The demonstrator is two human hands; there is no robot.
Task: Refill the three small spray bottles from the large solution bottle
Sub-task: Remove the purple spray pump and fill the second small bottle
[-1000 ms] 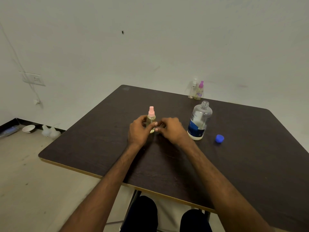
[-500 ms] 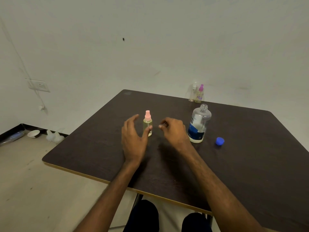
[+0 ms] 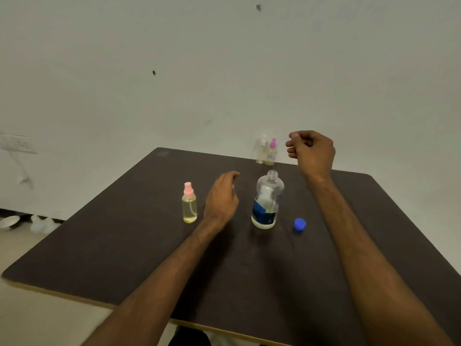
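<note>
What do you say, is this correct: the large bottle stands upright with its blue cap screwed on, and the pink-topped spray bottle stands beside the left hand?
No. The head view shows the large bottle upright but uncapped; the blue cap lies on the table to its right. The pink-topped spray bottle does stand beside the left hand.

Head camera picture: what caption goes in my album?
Right hand hovers near two far spray bottles; pink-capped bottle stands beside open solution bottle.
</note>
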